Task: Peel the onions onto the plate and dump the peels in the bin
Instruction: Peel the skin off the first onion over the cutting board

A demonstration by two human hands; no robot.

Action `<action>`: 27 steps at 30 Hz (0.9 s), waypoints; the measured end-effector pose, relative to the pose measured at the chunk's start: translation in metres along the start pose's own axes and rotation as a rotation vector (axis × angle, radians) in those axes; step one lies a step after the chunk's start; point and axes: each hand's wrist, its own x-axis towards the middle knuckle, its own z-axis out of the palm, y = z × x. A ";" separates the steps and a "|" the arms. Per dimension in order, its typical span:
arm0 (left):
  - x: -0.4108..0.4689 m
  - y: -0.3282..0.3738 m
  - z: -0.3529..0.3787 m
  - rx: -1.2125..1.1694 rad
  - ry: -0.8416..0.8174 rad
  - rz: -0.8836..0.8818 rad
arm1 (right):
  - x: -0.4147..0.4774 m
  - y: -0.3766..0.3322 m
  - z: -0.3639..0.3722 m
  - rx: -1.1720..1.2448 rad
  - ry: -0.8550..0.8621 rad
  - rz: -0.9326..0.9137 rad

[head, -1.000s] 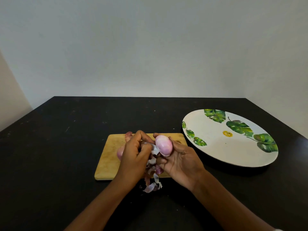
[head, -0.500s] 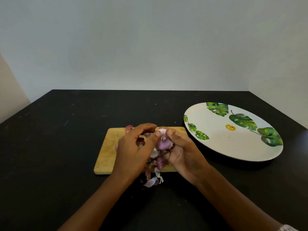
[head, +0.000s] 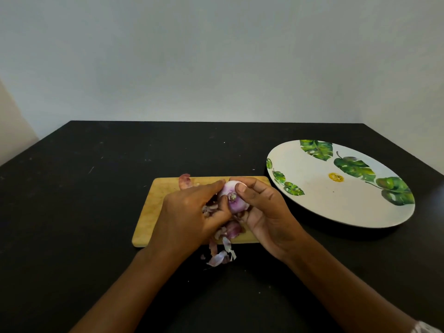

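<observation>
Gripping hands: left hand [head: 189,217] and right hand [head: 266,217] are held together.
Onion: the round purple-white onion [head: 236,200] is clasped between them.

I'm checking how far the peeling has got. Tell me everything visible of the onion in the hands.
The onion is small, round, pale purple-white, smooth and mostly peeled, its darker root end facing the camera. It is held over the wooden cutting board: the right hand grips it, thumb on top; the left hand pinches at its left side.

Open table [head: 72,212] left of the board [head: 153,212] — plate [head: 336,207] near right, loose peels [head: 219,257] seemingly at front.
</observation>
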 end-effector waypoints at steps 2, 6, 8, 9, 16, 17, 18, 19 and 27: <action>0.000 -0.003 0.001 0.086 0.018 0.088 | 0.000 -0.001 0.000 -0.027 -0.005 -0.015; -0.003 -0.010 0.002 0.218 0.043 0.257 | -0.001 -0.003 0.000 -0.056 0.004 -0.043; -0.003 -0.011 0.001 0.224 0.035 0.296 | 0.000 -0.004 -0.001 -0.073 0.009 -0.052; -0.002 -0.011 0.000 0.210 0.018 0.300 | 0.000 -0.004 -0.001 -0.089 0.019 -0.054; 0.000 -0.009 -0.004 0.166 -0.038 0.276 | 0.000 -0.005 -0.002 -0.157 0.022 -0.062; 0.000 -0.009 -0.003 0.165 -0.024 0.263 | 0.000 -0.006 -0.001 -0.160 0.019 -0.065; -0.001 -0.009 -0.002 0.161 -0.011 0.251 | -0.001 -0.006 -0.001 -0.166 0.016 -0.068; -0.002 -0.009 -0.001 0.159 -0.001 0.241 | -0.001 -0.006 -0.001 -0.177 0.017 -0.070; -0.007 -0.006 0.004 0.156 0.042 0.189 | -0.003 -0.001 0.002 -0.325 0.079 -0.121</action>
